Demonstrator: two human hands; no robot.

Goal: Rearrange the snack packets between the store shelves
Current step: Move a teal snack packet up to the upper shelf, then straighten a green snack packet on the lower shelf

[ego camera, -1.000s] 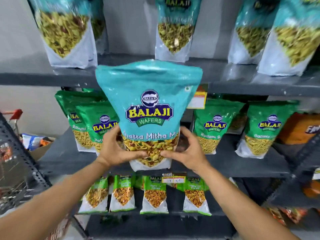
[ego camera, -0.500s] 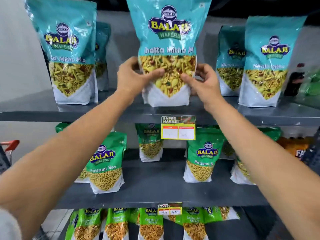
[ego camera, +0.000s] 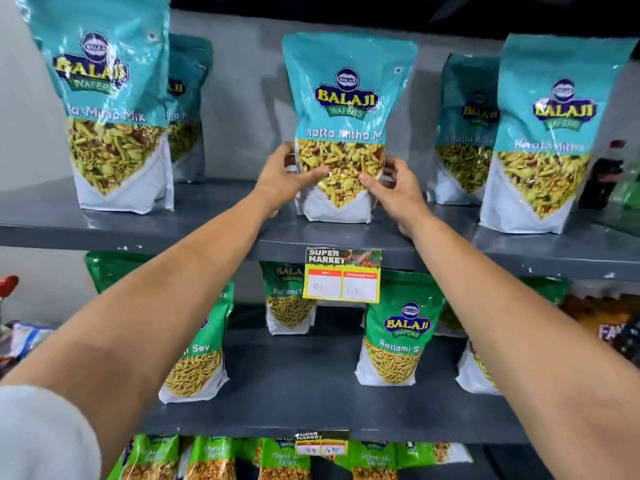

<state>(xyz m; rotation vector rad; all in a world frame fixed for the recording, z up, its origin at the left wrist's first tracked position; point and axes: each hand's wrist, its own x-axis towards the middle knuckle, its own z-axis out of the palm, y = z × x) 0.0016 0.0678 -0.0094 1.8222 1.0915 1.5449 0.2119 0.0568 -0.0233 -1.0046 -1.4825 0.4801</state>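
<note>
A teal Khatta Mitha Mix packet (ego camera: 346,109) stands upright on the upper grey shelf (ego camera: 207,226), near its middle. My left hand (ego camera: 284,178) grips its lower left side and my right hand (ego camera: 394,192) grips its lower right side, thumbs on the clear window. More teal packets stand on the same shelf: one at the left (ego camera: 107,109) with another behind it, and two at the right (ego camera: 550,140).
Green Ratlami Sev packets (ego camera: 398,334) stand on the middle shelf (ego camera: 311,393). Small green packets (ego camera: 214,459) line the bottom shelf. A yellow price tag (ego camera: 343,275) hangs on the upper shelf's front edge. A red cart handle (ego camera: 8,284) shows at the far left.
Both hands have lifted the teal packet from in front of the middle shelf up to the upper shelf and set it deeper, standing on the shelf surface.
</note>
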